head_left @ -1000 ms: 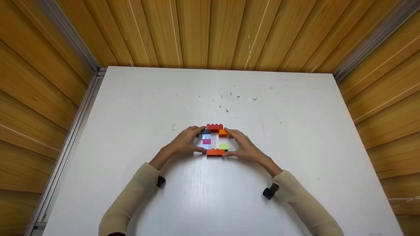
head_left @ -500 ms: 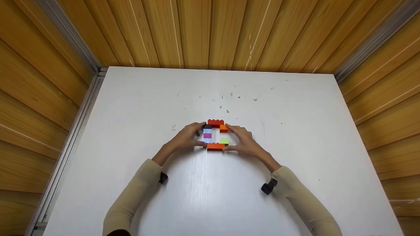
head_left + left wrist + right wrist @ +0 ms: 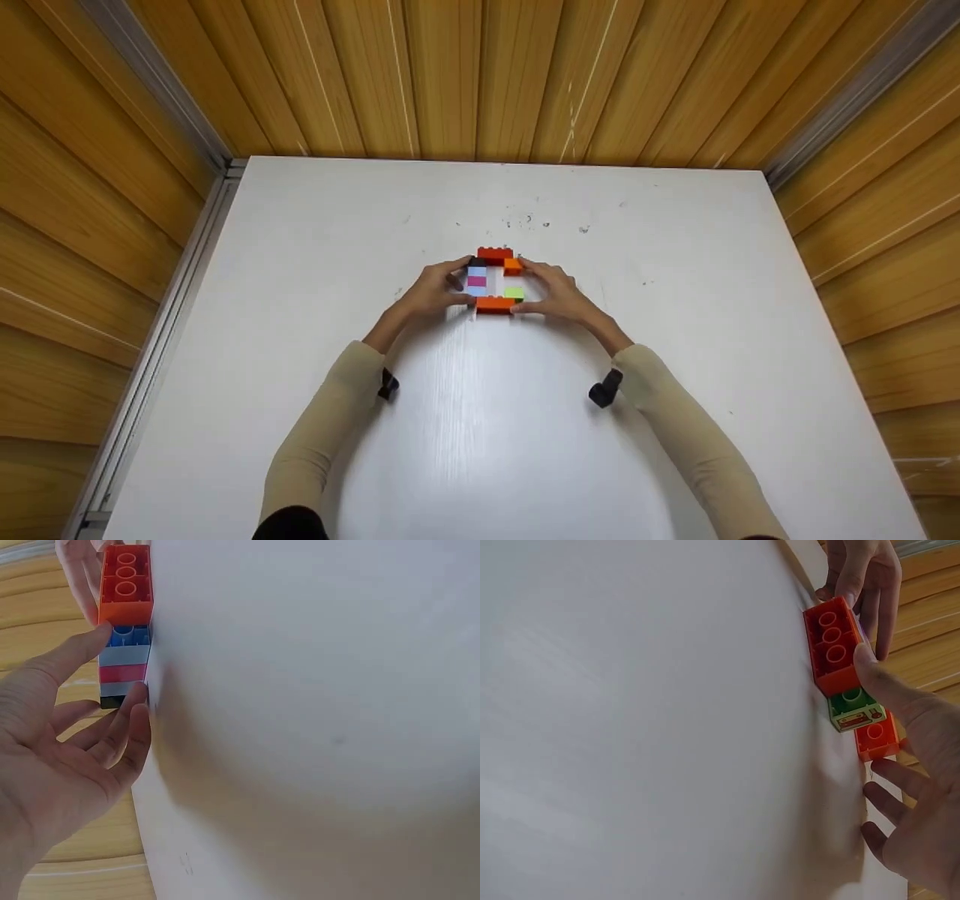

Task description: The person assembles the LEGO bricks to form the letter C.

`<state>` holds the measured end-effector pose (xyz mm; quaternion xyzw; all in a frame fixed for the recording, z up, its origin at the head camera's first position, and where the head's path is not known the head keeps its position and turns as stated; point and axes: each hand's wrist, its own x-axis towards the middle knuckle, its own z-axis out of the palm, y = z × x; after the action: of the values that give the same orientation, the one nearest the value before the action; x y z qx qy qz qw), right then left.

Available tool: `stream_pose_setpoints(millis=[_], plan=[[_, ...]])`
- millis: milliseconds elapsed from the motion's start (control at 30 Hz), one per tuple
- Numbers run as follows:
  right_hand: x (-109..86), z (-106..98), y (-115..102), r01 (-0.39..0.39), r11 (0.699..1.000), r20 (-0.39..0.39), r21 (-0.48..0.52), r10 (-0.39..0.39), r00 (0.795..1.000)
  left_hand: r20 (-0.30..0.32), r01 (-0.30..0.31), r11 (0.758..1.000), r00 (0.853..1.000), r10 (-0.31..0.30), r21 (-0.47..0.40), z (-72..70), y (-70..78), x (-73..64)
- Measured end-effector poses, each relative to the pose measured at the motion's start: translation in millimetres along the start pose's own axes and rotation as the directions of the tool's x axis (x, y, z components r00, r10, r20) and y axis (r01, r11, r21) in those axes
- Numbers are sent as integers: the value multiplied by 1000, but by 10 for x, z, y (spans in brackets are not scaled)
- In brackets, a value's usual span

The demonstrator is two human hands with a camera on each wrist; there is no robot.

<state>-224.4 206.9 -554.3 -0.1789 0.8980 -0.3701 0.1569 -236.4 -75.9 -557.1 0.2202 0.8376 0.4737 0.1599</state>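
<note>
A ring of toy building bricks is held between both hands over the white table. In the head view its far side is a red brick [image 3: 495, 256], its near side a long orange brick [image 3: 495, 305]. The left column has a black brick [image 3: 478, 262] and a magenta brick [image 3: 477, 282] among pale blue ones. At right are a small orange brick [image 3: 513, 266] and a lime-green brick [image 3: 514, 293], apart from each other. My left hand [image 3: 435, 289] grips the left side, thumb near and fingers far. My right hand [image 3: 559, 294] grips the right side likewise. Hollow undersides face the wrist cameras.
The white table [image 3: 300, 225] has dark scuff marks near its middle. Wood-plank walls [image 3: 442, 82] stand behind it and at both sides, with a metal rail [image 3: 161, 337] along the left edge. Black wrist devices [image 3: 604, 388] hang below the sleeves.
Both hands have moved away from the body with the brick ring, toward the far side of the table. Their grip and the bricks' arrangement look the same.
</note>
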Motion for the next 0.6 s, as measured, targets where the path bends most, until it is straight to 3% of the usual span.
stream_pose_setpoints(millis=[167, 367, 500, 600], plan=[[78, -82, 56, -11, 1000, 6, 13, 10, 1000, -3, 27, 999, 1000, -27, -19, -16, 13, 110], [118, -97, 59, 3, 1000, 2, 11, -3, 1000, -15, 28, 999, 999, -28, -15, -35, 6, 130], [101, -117, 24, -5, 1000, 11, 3, 5, 1000, -12, 13, 1000, 1000, -13, -4, -101, -6, 68], [28, -201, 8, -20, 1000, 26, -18, 20, 999, -19, 8, 999, 1000, -7, 34, -236, -25, -59]])
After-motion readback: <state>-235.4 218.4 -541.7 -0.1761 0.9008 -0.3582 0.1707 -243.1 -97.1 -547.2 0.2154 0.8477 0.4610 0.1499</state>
